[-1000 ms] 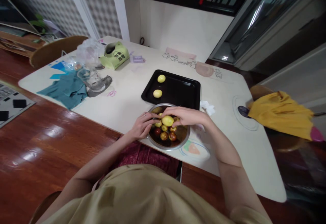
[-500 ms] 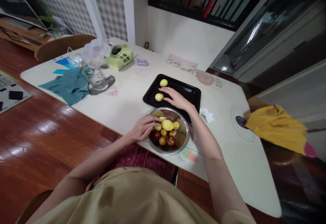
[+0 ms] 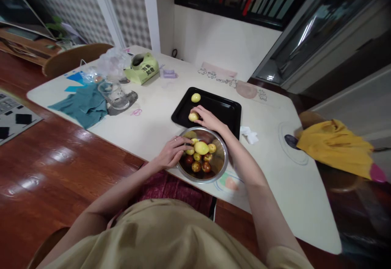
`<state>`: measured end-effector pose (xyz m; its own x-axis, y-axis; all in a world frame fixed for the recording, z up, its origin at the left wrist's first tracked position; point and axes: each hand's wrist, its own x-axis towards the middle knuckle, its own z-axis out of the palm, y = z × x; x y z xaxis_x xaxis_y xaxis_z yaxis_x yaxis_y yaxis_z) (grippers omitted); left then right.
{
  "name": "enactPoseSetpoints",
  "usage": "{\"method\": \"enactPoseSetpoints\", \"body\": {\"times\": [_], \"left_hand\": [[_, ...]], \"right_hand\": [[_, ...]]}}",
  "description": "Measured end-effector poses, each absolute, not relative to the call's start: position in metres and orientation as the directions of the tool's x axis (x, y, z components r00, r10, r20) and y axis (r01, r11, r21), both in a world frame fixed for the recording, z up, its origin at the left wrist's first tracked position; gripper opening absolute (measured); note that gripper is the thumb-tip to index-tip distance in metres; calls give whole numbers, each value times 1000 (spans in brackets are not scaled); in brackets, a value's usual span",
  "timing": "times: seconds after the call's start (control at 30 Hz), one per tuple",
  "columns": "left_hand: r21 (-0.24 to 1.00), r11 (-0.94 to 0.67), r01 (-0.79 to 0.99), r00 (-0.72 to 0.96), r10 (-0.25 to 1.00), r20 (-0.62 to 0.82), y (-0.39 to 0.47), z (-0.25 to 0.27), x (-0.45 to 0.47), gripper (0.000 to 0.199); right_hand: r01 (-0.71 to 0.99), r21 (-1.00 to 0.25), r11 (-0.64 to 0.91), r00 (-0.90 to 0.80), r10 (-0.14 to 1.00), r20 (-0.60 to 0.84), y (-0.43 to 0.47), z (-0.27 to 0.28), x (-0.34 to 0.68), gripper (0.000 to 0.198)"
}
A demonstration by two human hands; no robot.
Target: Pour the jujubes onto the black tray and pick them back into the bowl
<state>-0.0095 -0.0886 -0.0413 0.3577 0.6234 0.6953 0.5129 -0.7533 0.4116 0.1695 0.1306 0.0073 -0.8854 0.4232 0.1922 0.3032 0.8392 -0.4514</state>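
Note:
A shiny metal bowl [image 3: 220, 171] stands at the table's near edge. In it lie a larger yellow lemon [image 3: 201, 148] and several small round fruits [image 3: 196, 166], mottled yellow and reddish brown. My left hand [image 3: 171, 151] is on the bowl's left rim, its fingers reaching over inside and its thumb outside. Behind the bowl is a black tray [image 3: 226, 112]. My right hand [image 3: 208, 119] has its fingers and thumb around a yellow lemon [image 3: 193, 116] on the tray's left part. Farther back on the tray sits another lemon [image 3: 196, 98].
Crumpled white tissue [image 3: 250, 135] lies right of the tray. To the left are a glass jug [image 3: 117, 96], a teal cloth [image 3: 82, 105], a plastic bag [image 3: 113, 63] and a green tissue box [image 3: 143, 68]. A yellow garment [image 3: 336, 148] hangs over a chair at the right.
My right hand has closed its fingers around the nearer lemon on the tray. My left hand stays at the bowl rim. The view has shifted slightly.

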Motion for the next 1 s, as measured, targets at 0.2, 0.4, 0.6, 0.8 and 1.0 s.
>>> {"method": "enactPoseSetpoints", "body": {"times": [0.2,0.4,0.6,0.8,1.0], "left_hand": [[415,-754,510,357,624,695,-89,-42,-10,50],[441,-740,508,358,647,673,-89,-42,-10,51],[417,-742,525,359,638,682,-89,-42,-9,51],[420,-734,533,362,647,671,-89,-38,-8,52],[410,-751,518,357,625,694,-89,-38,-7,52]], "right_hand": [[354,-398,846,-865,458,205,129,11,171,36],[358,-391,848,-816,487,310,98,55,202,37],[218,-409,886,-884,356,302,33,94,237,28],[141,-276,951,-956,204,213,-5,84,252,26],[96,-242,966,-973,143,182,-16,76,255,29]]}}
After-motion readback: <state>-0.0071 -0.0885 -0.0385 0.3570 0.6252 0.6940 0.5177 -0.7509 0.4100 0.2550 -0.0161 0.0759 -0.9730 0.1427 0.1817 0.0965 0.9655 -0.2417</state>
